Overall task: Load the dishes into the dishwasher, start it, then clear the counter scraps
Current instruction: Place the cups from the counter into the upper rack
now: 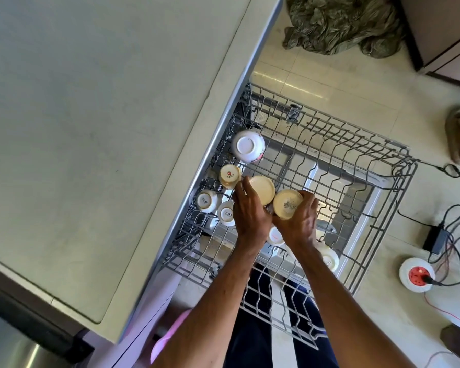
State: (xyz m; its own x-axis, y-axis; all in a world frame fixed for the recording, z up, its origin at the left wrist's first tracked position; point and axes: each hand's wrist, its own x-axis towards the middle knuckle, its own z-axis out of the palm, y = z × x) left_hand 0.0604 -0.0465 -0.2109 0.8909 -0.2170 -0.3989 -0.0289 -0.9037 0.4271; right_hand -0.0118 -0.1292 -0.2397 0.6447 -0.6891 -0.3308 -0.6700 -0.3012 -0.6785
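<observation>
Loading dishes, by the look of it, and well short of starting the machine. Holding an inverted cream bowl [263,188] in the left grip [250,208], fingers curled over its rim; clasping a barcoded bowl [287,203] in the right grip [298,221]. Both poised side by side over the middle of the upper rack [406,166], just beside upturned cups [230,176] along the rack's edge under the tabletop [91,128]. Next, probably: seat each between tines, tilt to drain, release without nudging the cups.
</observation>
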